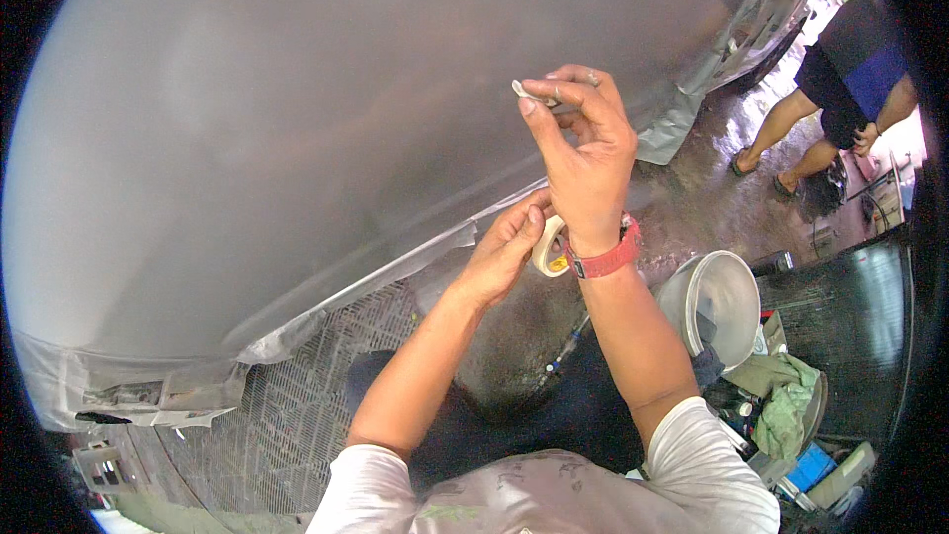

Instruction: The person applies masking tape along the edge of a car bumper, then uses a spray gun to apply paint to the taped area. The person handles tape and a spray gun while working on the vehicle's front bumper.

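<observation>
My right hand [595, 153] is raised in front of a large matte grey curved panel [326, 119], with a red watch [608, 255] on its wrist. Thumb and forefinger pinch a small crumpled whitish piece [520, 90], which looks like a bit of tape. Lower and to the left, my left hand [504, 247] is closed on a roll of cream masking tape [542, 255]. The right wrist partly hides that roll. Along the panel's lower edge run pale masking strips [346, 299], apart from both hands.
A whitish bucket [727, 307] stands at my right, beside a green cloth [786, 400] and a blue box [813, 467]. Another person [830, 99] stands bent at the upper right. Floor grating [306, 415] lies at lower left, under masking paper [158, 391] at the panel's corner.
</observation>
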